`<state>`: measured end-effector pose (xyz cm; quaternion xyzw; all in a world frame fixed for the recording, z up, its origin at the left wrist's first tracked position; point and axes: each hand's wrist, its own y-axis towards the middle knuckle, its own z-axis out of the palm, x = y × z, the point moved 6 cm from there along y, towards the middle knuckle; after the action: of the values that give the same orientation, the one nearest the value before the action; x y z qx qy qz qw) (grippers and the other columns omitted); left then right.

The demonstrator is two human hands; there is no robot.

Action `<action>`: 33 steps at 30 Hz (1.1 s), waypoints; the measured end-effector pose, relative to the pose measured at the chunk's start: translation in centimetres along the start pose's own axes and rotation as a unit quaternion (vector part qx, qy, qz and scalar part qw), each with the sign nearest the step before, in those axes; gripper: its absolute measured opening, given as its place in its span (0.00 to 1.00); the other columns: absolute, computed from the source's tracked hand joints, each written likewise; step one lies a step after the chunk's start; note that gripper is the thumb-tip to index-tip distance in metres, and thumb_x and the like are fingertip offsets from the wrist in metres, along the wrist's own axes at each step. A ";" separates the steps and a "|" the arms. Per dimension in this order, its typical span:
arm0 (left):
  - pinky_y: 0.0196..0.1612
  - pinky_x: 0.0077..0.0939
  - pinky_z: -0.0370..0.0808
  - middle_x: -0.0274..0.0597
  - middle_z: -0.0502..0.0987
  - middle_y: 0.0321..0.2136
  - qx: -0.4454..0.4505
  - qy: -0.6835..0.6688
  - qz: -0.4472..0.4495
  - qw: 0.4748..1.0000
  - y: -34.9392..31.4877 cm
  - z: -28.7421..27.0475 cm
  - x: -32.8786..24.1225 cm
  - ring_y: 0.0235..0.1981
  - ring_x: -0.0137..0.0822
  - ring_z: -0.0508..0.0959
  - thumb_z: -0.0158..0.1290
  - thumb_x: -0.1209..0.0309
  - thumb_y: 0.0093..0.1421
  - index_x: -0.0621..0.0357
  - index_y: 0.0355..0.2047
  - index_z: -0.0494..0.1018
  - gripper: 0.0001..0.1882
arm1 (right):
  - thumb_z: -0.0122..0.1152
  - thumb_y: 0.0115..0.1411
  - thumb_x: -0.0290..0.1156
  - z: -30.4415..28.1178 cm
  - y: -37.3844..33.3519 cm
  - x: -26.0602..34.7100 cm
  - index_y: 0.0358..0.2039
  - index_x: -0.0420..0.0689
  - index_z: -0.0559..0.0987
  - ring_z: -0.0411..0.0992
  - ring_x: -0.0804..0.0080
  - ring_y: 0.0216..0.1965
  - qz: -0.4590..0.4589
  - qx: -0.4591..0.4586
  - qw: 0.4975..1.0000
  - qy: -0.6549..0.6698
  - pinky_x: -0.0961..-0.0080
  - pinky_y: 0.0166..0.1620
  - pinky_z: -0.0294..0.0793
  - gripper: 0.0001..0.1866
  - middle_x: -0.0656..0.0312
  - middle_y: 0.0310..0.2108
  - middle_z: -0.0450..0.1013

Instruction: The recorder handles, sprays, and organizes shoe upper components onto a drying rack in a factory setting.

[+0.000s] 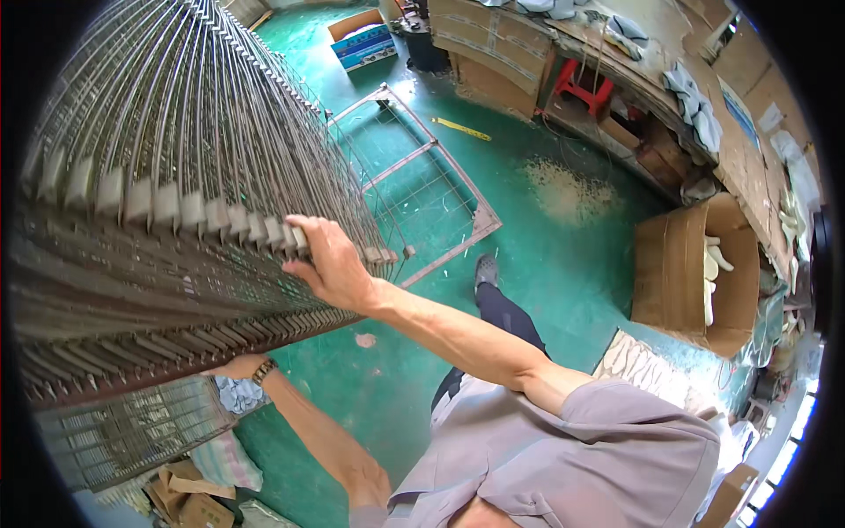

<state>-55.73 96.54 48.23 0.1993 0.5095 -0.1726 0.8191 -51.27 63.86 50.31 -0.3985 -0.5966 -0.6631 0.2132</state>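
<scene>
A tall stack of thin metal wire racks (198, 114) fans out at the left, with a row of small pale blocks (189, 211) along its near side. My right hand (333, 264) is closed around the blocks near the row's right end, fingers over the top and thumb below. Lower down, my left hand (239, 366), with a dark band at the wrist, grips the brown bottom rail (176, 363) from beneath; its fingertips are partly hidden by the rail.
A rusty wheeled frame (437, 145) lies on the green floor beyond the racks. A cardboard box (673, 268) holding pale gloves stands at the right, beside a cluttered workbench (748, 167). A blue box (365, 48) sits at the back; sacks (224, 459) and cardboard lie lower left.
</scene>
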 end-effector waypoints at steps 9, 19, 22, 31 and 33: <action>0.68 0.50 0.63 0.47 0.57 0.69 0.004 0.016 0.057 0.998 -1.6 -2.5 -1.1 0.65 0.50 0.65 0.37 0.42 0.71 0.60 0.70 0.56 0.39 | 0.68 0.56 0.33 -4.6 -1.1 0.6 0.59 0.34 0.66 0.70 0.43 0.41 0.005 -0.036 0.999 -0.015 0.53 0.45 0.69 0.34 0.45 0.41 0.71; 0.66 0.42 0.64 0.45 0.66 0.65 -0.053 0.019 0.080 0.995 -1.8 1.4 -0.5 0.62 0.44 0.68 0.41 0.41 0.70 0.64 0.67 0.62 0.40 | 0.69 0.48 0.28 -5.5 0.0 -0.6 0.61 0.36 0.65 0.71 0.47 0.42 -0.002 -0.015 0.999 0.039 0.52 0.47 0.69 0.39 0.50 0.41 0.72; 0.68 0.47 0.61 0.48 0.62 0.67 -0.059 0.043 0.102 0.992 -3.5 3.6 -0.4 0.64 0.49 0.66 0.40 0.36 0.67 0.63 0.69 0.58 0.45 | 0.71 0.46 0.27 -7.0 0.6 -1.1 0.62 0.35 0.63 0.70 0.48 0.47 0.015 0.012 0.999 0.047 0.53 0.51 0.69 0.43 0.50 0.44 0.71; 0.61 0.55 0.66 0.51 0.71 0.58 0.148 0.190 -0.220 0.946 -16.4 -0.7 9.6 0.56 0.52 0.73 0.42 0.41 0.66 0.59 0.58 0.67 0.35 | 0.68 0.52 0.28 -31.5 0.8 -5.9 0.68 0.39 0.60 0.67 0.50 0.59 0.020 0.266 0.960 0.079 0.58 0.57 0.68 0.44 0.47 0.57 0.68; 0.60 0.57 0.67 0.50 0.73 0.55 0.257 0.255 -0.323 0.875 -21.7 -3.7 13.8 0.55 0.52 0.74 0.42 0.43 0.66 0.57 0.55 0.69 0.31 | 0.67 0.53 0.28 -37.6 -2.0 -12.7 0.63 0.41 0.66 0.74 0.50 0.50 0.115 0.284 0.952 -0.008 0.56 0.50 0.74 0.36 0.48 0.47 0.74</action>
<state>-63.28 78.60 31.04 0.2643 0.6740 -0.4957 0.4797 -55.60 25.71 40.25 -0.3927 -0.7122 -0.4342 0.3873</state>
